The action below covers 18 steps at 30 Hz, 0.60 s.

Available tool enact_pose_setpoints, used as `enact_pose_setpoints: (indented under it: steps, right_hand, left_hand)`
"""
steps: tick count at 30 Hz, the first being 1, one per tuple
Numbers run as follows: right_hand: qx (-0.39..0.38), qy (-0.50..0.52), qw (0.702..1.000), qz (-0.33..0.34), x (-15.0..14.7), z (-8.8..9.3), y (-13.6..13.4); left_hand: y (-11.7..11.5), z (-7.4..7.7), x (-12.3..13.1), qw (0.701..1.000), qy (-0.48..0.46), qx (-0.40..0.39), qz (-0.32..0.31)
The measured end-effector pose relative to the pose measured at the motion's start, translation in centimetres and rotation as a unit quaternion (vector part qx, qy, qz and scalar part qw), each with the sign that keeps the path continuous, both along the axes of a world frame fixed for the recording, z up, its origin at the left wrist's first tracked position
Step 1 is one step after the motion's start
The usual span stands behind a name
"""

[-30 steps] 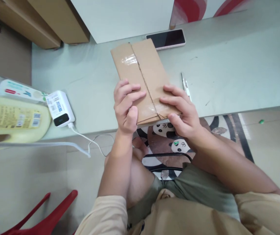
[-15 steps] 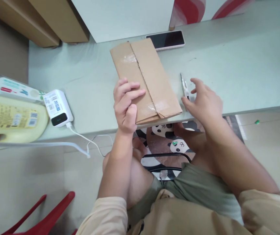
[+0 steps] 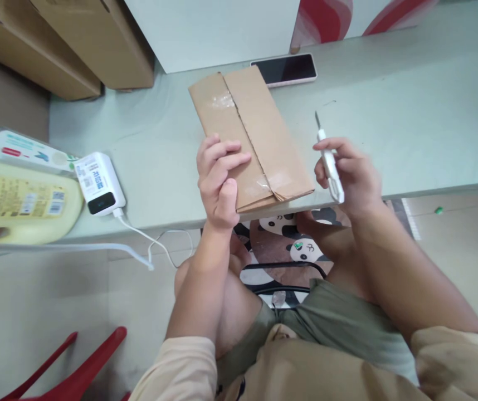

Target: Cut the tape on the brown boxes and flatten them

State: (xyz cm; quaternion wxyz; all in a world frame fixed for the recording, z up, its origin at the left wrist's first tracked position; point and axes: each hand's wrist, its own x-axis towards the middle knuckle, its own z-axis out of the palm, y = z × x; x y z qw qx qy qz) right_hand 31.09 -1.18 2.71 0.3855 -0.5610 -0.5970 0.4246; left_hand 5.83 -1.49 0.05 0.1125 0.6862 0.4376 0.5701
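A flat brown cardboard box (image 3: 259, 128), taped along its centre seam, lies on the pale green table (image 3: 389, 122). My left hand (image 3: 218, 178) presses on the box's near left part, its fingers curled over the flap. To the right of the box, my right hand (image 3: 350, 175) is closed round a small white-handled utility knife (image 3: 328, 161). The thin blade points away from me, lifted off the table.
A phone (image 3: 284, 69) lies face up just beyond the box. At the left are a white power bank (image 3: 99, 184) with a cable, a yellow jug (image 3: 17, 203) and a bottle (image 3: 22, 147). Cardboard boxes (image 3: 76, 39) stand at the back left. A red chair (image 3: 76, 373) is below.
My right hand left the box, reached right to the knife on the table and picked it up. My left hand stayed on the box.
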Motion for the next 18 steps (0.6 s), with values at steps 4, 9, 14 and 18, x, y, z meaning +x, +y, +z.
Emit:
enact_pose_setpoints:
  steps: [4,9,14,18]
  right_hand:
    - [0.068,0.158,0.984,-0.052,0.9,-1.5,1.2]
    - [0.151,0.205,0.954,-0.155,1.1,-3.0,2.1]
    - [0.338,0.078,0.924,-0.159,0.0,-0.6,-0.8]
    - [0.329,-0.035,0.942,-0.062,-1.3,1.7,-4.4]
  left_hand:
    - [-0.2,-0.3,0.9,0.998,0.028,0.021,0.047]
    - [-0.6,0.0,2.2,0.996,0.022,0.062,0.067]
    - [-0.6,0.2,2.5,0.994,0.024,0.087,0.063]
    - [-0.7,0.2,2.4,0.996,0.014,0.07,0.053]
